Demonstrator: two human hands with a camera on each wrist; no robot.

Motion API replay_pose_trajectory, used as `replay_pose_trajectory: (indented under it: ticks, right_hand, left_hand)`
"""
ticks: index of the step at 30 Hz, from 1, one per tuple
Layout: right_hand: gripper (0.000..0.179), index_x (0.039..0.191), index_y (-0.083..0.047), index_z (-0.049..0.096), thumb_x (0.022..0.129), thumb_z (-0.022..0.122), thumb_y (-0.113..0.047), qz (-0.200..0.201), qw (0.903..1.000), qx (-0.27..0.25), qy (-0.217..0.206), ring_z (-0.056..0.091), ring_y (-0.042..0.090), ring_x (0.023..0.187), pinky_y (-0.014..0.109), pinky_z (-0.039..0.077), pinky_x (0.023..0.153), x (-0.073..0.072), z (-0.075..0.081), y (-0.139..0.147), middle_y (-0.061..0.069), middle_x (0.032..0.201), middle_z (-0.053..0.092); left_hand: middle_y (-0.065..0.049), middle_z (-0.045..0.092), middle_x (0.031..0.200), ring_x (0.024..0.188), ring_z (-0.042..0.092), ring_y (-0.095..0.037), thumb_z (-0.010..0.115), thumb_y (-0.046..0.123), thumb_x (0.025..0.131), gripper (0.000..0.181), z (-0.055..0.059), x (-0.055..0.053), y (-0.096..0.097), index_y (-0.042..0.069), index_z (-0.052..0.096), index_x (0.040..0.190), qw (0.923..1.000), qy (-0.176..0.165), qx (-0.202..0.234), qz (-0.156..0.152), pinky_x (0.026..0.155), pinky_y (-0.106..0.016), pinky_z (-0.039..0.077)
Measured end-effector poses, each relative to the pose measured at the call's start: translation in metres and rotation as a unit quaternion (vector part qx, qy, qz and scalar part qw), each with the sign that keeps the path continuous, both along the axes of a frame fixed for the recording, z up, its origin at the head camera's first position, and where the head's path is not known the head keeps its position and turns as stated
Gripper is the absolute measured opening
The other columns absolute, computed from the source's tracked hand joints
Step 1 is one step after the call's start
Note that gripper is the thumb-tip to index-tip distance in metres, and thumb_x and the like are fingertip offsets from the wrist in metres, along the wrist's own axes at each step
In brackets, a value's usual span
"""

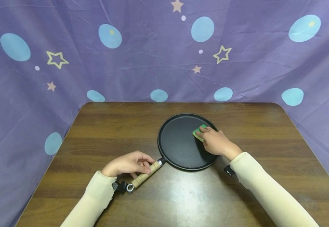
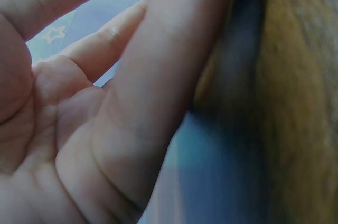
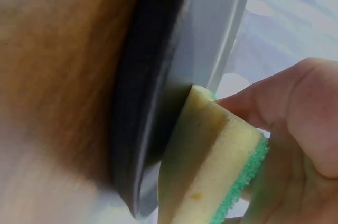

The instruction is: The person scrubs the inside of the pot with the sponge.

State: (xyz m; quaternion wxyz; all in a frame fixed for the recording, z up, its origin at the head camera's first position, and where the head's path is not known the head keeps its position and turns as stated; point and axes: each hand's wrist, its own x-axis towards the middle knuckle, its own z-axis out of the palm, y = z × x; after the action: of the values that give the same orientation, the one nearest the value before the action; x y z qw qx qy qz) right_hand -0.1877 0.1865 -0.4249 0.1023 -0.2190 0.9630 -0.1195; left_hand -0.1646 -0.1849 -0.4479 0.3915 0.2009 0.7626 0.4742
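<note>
A flat, round black frying pan (image 1: 176,142) lies on the wooden table, its light wooden handle (image 1: 141,179) pointing toward the near left. My left hand (image 1: 128,164) grips that handle between thumb and fingers. On the right part of the pan's cooking surface, my right hand (image 1: 217,142) holds a sponge, fingertips over its green top. In the right wrist view the sponge (image 3: 211,166) shows a thick pale-yellow body with a green scouring layer on the palm side, its yellow face toward the pan. The left wrist view shows mostly fingers and palm.
The brown wooden table (image 1: 110,126) reaches back to a purple curtain (image 1: 153,63) printed with stars and blue ovals. A metal hanging ring (image 1: 129,188) ends the pan handle, near the black strap device on the left wrist.
</note>
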Motion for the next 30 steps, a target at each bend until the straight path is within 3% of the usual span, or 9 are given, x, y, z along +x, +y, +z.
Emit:
replay_pose_trajectory:
  ticks: [10,21,30]
  right_hand:
    - [0.055,0.154,-0.002,0.052,0.099,0.055,0.003,-0.011,0.9999,0.000,-0.003,0.036,0.048,0.150,0.083,0.033,0.105,0.023,0.003,0.009,0.027,0.160,0.042]
    - [0.052,0.150,-0.002,0.057,0.098,0.060,0.000,-0.006,0.9993,0.018,0.031,0.043,0.050,0.144,0.080,0.042,0.097,0.051,0.002,0.007,0.028,0.155,0.049]
    - [0.051,0.149,-0.003,0.059,0.098,0.062,-0.001,0.000,0.9982,0.025,0.054,0.047,0.047,0.143,0.078,0.043,0.097,0.071,-0.003,0.006,0.026,0.154,0.052]
  left_hand:
    - [-0.003,0.070,0.094,0.076,0.063,-0.012,0.074,0.009,0.098,0.041,-0.001,-0.002,0.001,-0.008,0.065,0.134,1.0000,-0.001,0.003,-0.004,0.052,-0.026,0.054]
    - [-0.004,0.071,0.095,0.079,0.064,-0.013,0.074,0.007,0.098,0.042,-0.001,0.000,0.001,-0.009,0.064,0.135,0.9999,-0.008,0.007,-0.001,0.054,-0.026,0.056]
    - [-0.005,0.071,0.098,0.081,0.065,-0.014,0.075,0.009,0.098,0.044,0.001,0.000,0.001,-0.010,0.063,0.135,1.0000,-0.005,0.003,0.003,0.056,-0.029,0.058]
